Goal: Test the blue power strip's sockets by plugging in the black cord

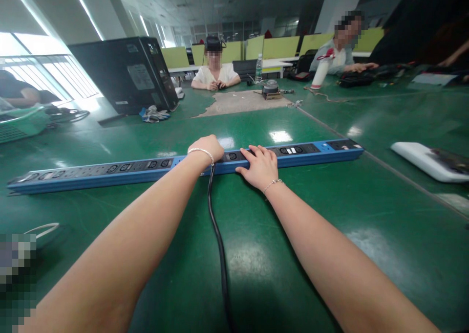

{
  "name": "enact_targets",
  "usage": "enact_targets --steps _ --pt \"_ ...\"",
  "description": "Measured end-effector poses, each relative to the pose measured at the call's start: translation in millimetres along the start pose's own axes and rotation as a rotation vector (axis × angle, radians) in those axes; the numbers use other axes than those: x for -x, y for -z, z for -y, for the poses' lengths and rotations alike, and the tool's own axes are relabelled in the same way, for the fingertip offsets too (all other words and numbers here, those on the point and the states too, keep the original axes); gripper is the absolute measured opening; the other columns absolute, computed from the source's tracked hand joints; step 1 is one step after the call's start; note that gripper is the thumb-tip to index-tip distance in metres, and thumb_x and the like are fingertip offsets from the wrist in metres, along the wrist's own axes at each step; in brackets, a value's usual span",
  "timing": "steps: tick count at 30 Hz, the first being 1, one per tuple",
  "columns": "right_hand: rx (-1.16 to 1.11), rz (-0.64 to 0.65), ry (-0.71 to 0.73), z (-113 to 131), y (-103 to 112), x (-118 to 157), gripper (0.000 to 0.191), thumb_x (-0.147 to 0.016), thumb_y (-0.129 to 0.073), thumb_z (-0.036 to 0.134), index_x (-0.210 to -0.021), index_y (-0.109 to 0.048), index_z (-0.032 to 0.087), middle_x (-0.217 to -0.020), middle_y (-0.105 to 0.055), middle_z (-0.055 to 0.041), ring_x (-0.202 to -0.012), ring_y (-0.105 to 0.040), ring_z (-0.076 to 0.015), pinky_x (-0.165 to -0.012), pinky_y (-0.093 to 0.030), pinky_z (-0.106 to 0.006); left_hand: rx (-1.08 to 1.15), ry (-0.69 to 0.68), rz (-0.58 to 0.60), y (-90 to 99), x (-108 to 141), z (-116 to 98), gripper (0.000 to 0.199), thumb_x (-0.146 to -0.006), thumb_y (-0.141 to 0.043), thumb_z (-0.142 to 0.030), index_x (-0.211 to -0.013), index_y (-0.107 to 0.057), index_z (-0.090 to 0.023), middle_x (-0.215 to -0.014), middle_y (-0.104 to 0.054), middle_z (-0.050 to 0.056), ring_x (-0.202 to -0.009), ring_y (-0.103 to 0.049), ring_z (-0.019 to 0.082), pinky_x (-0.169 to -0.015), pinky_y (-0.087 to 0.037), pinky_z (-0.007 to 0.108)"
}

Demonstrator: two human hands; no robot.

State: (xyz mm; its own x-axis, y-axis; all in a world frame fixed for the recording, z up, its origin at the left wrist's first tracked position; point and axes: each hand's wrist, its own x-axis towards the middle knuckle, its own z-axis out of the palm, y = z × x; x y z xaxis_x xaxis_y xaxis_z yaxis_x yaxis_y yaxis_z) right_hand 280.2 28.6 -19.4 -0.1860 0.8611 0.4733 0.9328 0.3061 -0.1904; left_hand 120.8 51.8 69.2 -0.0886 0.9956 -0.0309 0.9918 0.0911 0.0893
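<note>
A long blue power strip (161,176) with black sockets lies across the green table in front of me. Near its middle my left hand (205,148) is closed in a fist over the sockets. From under that fist a black power cord (216,225) runs down towards me; its plug end is hidden by the fingers. Just to the right, my right hand (259,166) rests flat on the strip with its fingers spread. It touches the strip's top and front edge.
A black computer case (128,74) stands at the back left, with gloves (155,114) beside it. A green basket (22,122) is at the far left. A white tray-like object (425,162) lies at right. People sit around the table (176,259); a bottle (259,69) stands at the back.
</note>
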Motion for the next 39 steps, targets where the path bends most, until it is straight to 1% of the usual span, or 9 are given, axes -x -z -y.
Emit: enact_targets --steps 11,17,20,22,24,28,32,36,39 --pt "0.020 0.014 0.001 2 2 0 0.056 -0.077 -0.060 0.053 -0.128 -0.053 0.029 -0.137 -0.048 -0.0065 -0.127 -0.035 -0.0300 -0.103 -0.022 -0.048 0.069 0.009 -0.055 -11.9 10 -2 0.044 -0.077 -0.048 -0.035 -0.115 -0.053 -0.015 -0.111 -0.065 0.019 -0.102 -0.062 0.030 -0.081 -0.048 0.038" --pt "0.008 0.013 -0.013 2 4 -1 0.057 -0.075 -0.062 0.050 -0.127 -0.055 0.028 -0.136 -0.049 -0.0070 -0.126 -0.037 -0.0306 -0.103 -0.023 -0.050 0.177 -0.020 -0.024 -19.9 16 26 0.055 -0.083 -0.028 -0.062 -0.092 -0.061 -0.019 -0.101 -0.068 0.015 -0.096 -0.063 0.029 -0.077 -0.047 0.036" --pt "-0.063 0.011 0.027 6 6 -4 0.047 -0.076 -0.061 0.043 -0.121 -0.060 0.027 -0.132 -0.054 -0.0053 -0.123 -0.042 -0.0269 -0.103 -0.027 -0.046 0.186 0.052 -0.217 -33.1 31 45 0.052 -0.087 -0.022 -0.057 -0.093 -0.060 -0.023 -0.095 -0.069 0.010 -0.092 -0.063 0.026 -0.076 -0.046 0.036" --pt "-0.151 0.022 0.051 16 10 -9 0.038 -0.083 -0.052 0.036 -0.118 -0.062 0.025 -0.124 -0.060 -0.0037 -0.116 -0.050 -0.0214 -0.101 -0.033 -0.039 0.169 -0.001 -0.350 -45.2 41 56 0.042 -0.089 -0.027 -0.047 -0.104 -0.057 -0.023 -0.102 -0.067 0.008 -0.099 -0.061 0.023 -0.084 -0.044 0.035" --pt "-0.237 0.023 0.027 31 14 -16 0.039 -0.090 -0.039 0.033 -0.121 -0.060 0.022 -0.115 -0.065 -0.0035 -0.107 -0.056 -0.0174 -0.094 -0.040 -0.032 0.121 -0.113 -0.435 -56.6 48 63 0.042 -0.088 -0.034 -0.045 -0.117 -0.053 -0.022 -0.122 -0.060 0.009 -0.118 -0.050 0.023 -0.097 -0.037 0.036" --pt "-0.228 0.044 -0.028 67 24 -25 0.044 -0.094 -0.031 0.041 -0.117 -0.062 0.021 -0.102 -0.068 -0.0051 -0.094 -0.062 -0.0184 -0.082 -0.046 -0.029 0.065 -0.193 -0.394 -69.3 49 68 0.057 -0.085 -0.038 -0.052 -0.132 -0.042 -0.021 -0.143 -0.043 0.009 -0.136 -0.029 0.025 -0.110 -0.018 0.043" --pt "-0.056 0.097 -0.052 90 28 -30 0.036 -0.090 -0.038 0.036 -0.096 -0.070 0.020 -0.099 -0.068 -0.0093 -0.086 -0.064 -0.0210 -0.076 -0.048 -0.031 0.066 -0.183 -0.369 -71.7 47 68 0.055 -0.085 -0.039 -0.050 -0.132 -0.043 -0.021 -0.143 -0.044 0.009 -0.135 -0.031 0.025 -0.110 -0.017 0.043" --pt "0.018 0.182 -0.140 100 25 -41 0.032 -0.088 -0.040 0.029 -0.094 -0.069 0.016 -0.092 -0.070 -0.0136 -0.084 -0.066 -0.0239 -0.077 -0.048 -0.035 0.089 -0.197 -0.399 -73.0 46 69 0.054 -0.084 -0.042 -0.048 -0.130 -0.046 -0.019 -0.141 -0.046 0.010 -0.133 -0.034 0.026 -0.109 -0.020 0.043" --pt "0.058 0.250 -0.125 105 24 -49 0.030 -0.086 -0.041 0.022 -0.092 -0.069 0.012 -0.092 -0.070 -0.0168 -0.085 -0.067 -0.0231 -0.078 -0.048 -0.032 0.095 -0.207 -0.422 -75.0 46 69 0.052 -0.084 -0.043 -0.045 -0.129 -0.047 -0.020 -0.141 -0.046 0.009 -0.132 -0.035 0.026 -0.108 -0.022 0.044"
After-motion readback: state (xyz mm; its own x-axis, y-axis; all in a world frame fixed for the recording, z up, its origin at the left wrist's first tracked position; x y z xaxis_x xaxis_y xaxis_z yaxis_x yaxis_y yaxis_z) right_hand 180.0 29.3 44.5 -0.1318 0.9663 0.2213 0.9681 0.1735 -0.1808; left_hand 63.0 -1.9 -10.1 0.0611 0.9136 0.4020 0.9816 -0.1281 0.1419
